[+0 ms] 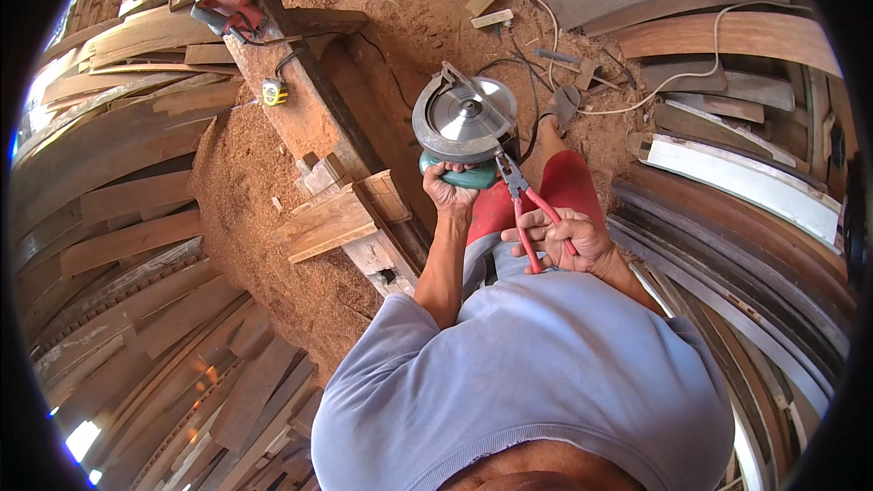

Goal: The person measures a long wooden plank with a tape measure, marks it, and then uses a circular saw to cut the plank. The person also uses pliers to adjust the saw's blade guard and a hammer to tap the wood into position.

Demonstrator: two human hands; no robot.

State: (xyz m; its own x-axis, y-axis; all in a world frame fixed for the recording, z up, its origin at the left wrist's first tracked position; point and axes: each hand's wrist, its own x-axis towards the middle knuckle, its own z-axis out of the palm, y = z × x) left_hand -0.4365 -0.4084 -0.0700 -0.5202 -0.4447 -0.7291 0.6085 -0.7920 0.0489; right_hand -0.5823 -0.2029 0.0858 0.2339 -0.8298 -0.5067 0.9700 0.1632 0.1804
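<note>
A circular saw point(466, 115) with a green body is turned so that its round silver blade faces up above my lap. My left hand point(447, 191) is closed round the green body from below, with some fingers hidden behind it. In my right hand point(582, 241) are red-handled pliers point(515, 180), their two handles spread apart between thumb and fingers. The jaws of the pliers are at the saw's lower right edge; whether they grip a part there is too small to tell.
A long wooden beam point(314, 123) to the left carries a yellow tape measure point(273, 92) and a red power tool point(232, 7). Wood blocks point(332, 223) lie at its near end. Sawdust point(241, 191) covers the ground, a pale cable point(668, 95) crosses the right, and stacked planks point(127, 241) flank both sides.
</note>
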